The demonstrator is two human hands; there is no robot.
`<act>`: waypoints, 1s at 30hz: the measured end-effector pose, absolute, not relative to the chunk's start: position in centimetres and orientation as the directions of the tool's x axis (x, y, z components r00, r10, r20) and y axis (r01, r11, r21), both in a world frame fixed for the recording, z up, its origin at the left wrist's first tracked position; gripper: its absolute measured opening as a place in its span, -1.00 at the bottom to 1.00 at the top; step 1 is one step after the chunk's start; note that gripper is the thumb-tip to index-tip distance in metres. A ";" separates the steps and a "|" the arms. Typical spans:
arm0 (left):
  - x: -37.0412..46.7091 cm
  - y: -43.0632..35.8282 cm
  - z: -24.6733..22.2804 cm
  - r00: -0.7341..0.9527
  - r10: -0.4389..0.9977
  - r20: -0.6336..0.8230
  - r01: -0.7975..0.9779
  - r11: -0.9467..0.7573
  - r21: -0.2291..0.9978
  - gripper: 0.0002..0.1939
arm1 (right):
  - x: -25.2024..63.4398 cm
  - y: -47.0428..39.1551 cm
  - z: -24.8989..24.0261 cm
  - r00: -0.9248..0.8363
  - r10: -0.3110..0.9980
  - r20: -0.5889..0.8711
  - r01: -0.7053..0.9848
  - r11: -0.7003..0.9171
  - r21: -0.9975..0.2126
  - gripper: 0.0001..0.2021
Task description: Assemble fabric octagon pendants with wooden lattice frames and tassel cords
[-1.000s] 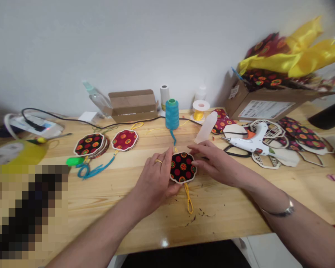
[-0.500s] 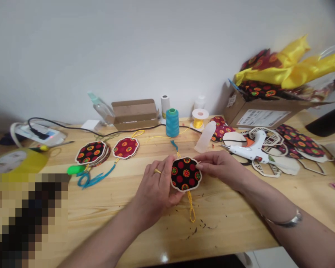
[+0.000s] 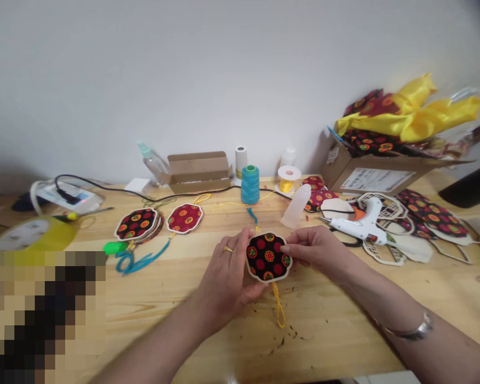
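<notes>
A black floral ornament (image 3: 269, 257) with a pale scalloped rim is held between my hands above the wooden table. My left hand (image 3: 230, 272) grips its left edge, thumb at the lower side. The thumb of my right hand (image 3: 310, 246) lies on the upper right of its face, with the fingers behind the edge. A yellow cord loop (image 3: 279, 306) hangs toward me from the ornament, and a teal tassel (image 3: 252, 215) extends from its far side. Small dark scraps lie on the table near the loop.
To the left are stacked black ornaments (image 3: 137, 224) and a red one (image 3: 184, 218). A teal thread cone (image 3: 250, 185) stands behind my hands. A white glue gun (image 3: 358, 223) lies among wooden frames at right, before a cardboard box (image 3: 374, 173).
The view has shifted, so most things appear slightly lower. My right thumb has moved from the ornament's upper right edge onto its face.
</notes>
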State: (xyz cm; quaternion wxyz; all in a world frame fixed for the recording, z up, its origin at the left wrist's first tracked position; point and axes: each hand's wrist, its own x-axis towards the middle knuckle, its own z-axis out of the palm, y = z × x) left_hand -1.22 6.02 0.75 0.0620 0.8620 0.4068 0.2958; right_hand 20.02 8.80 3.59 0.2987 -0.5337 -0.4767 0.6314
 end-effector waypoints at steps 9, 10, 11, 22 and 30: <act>-1.6 6.1 1.0 0.521 0.763 0.383 0.667 -0.644 0.375 0.00 | 19.8 8.8 4.0 -0.223 0.881 -0.417 0.217 -0.372 -0.902 -0.78; -1.6 6.1 1.0 0.523 0.764 0.378 0.664 -0.643 0.381 0.01 | 19.8 8.8 4.0 -0.223 0.881 -0.417 0.220 -0.371 -0.902 -0.78; -1.7 6.2 1.0 0.524 0.767 0.371 0.659 -0.641 0.394 0.01 | 19.8 8.8 4.1 -0.226 0.881 -0.415 0.222 -0.368 -0.903 -0.78; -1.8 6.8 2.6 0.207 0.978 -0.038 0.377 -0.044 0.925 -0.64 | 19.9 8.8 4.9 -0.229 0.890 -0.395 0.251 -0.338 -0.907 -0.79; -1.8 7.3 3.5 0.216 0.926 -0.309 0.166 0.277 0.947 -0.76 | 20.2 8.6 4.6 -0.281 0.887 -0.367 0.276 -0.291 -0.916 -0.78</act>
